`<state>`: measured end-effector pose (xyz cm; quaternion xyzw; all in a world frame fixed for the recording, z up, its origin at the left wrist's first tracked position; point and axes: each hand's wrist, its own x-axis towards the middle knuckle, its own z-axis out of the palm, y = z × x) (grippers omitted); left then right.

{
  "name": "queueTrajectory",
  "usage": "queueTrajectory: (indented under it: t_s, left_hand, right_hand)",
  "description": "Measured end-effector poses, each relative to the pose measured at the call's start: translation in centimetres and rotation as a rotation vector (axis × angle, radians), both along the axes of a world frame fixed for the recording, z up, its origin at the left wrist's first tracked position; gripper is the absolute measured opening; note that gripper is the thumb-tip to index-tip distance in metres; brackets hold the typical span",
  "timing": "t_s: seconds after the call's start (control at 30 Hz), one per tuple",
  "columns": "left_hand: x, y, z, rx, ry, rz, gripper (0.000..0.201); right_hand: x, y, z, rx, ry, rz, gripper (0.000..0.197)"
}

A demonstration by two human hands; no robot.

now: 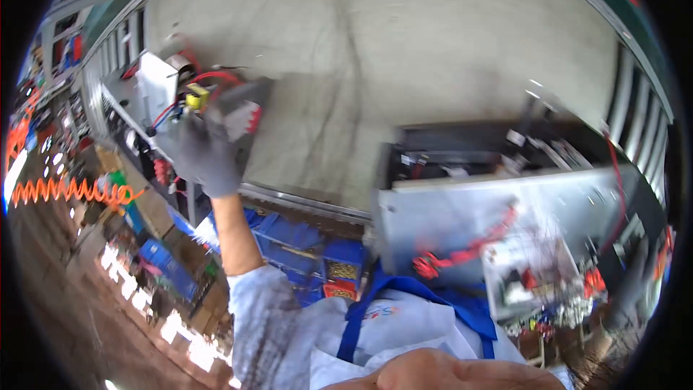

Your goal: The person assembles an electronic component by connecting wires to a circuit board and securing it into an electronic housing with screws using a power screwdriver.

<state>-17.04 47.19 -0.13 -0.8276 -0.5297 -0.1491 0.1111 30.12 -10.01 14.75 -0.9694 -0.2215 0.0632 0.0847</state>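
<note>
My left hand (pixel 207 155), in a grey glove, reaches over a metal chassis (pixel 155 141) at the left. Its fingers are smeared by motion, close below a yellow-wrapped component (pixel 196 97) with red and blue wires. I cannot make out whether they grip anything. Beside it stands a white upright plate (pixel 157 79). At the far lower right, my right hand (pixel 629 292), also gloved, is heavily blurred near the end of a larger metal cabinet (pixel 419 224). Whether it holds something does not show. A bundle of red wires (pixel 469 245) lies across the cabinet's panel.
A white tray (pixel 498 303) of small parts stands against the cabinet near my body. Blue bins (pixel 289 235) with small fasteners sit below the bench's front rail (pixel 310 204). An orange coiled hose (pixel 68 191) hangs at the left. Rollers (pixel 639 115) line the right side.
</note>
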Motion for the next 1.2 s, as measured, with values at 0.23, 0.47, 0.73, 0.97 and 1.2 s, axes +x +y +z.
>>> queueTrajectory:
  t_s: [0.23, 0.47, 0.73, 0.97, 1.2]
  left_hand:
    - [5.4, 3.8, 3.3, -0.167, 0.040, 0.213, 0.057]
    - [7.3, -4.5, 5.6, 0.036, -0.062, -0.114, 0.078]
    - [14.3, -25.0, 11.1, -0.473, -0.365, -0.841, 0.056]
    - [16.8, -26.1, 9.0, -0.678, 0.177, -0.620, 0.048]
    - [12.9, -17.7, -3.0, -0.471, -0.207, 0.090, 0.036]
  right_hand:
    - [-3.0, 7.4, -0.1, 0.483, 0.559, -0.344, 0.026]
    - [-2.5, 6.7, 0.6, 0.586, 0.674, -0.144, 0.029]
    - [-4.6, 3.0, -1.6, 0.700, 0.613, -0.007, 0.025]
    - [-7.0, -0.9, -1.5, 0.753, 0.774, -0.118, 0.020]
    - [-2.8, -1.9, -2.7, 0.686, 0.666, -0.046, 0.020]
